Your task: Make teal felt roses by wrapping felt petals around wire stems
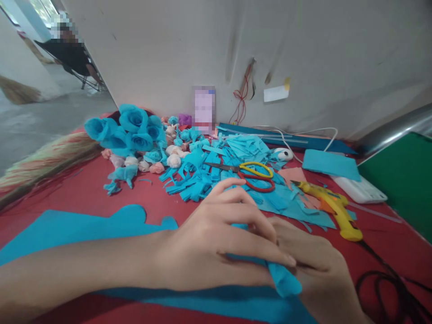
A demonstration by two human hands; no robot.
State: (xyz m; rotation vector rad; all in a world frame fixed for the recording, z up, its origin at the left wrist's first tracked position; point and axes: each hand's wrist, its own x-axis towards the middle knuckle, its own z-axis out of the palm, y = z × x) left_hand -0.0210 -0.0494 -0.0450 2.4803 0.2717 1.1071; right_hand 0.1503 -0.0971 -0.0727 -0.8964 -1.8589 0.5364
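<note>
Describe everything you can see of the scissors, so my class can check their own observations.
The scissors have dark, metal-looking, pointed blades that appear closed. The two handle loops look plastic-coated: a yellow loop on the far side and a red loop nearer the camera. They lie on a heap of cut blue strips, blades toward the picture's left, loops toward the right. A fingertip of the left hand borders the red loop in view; whether they touch is unclear.
</note>
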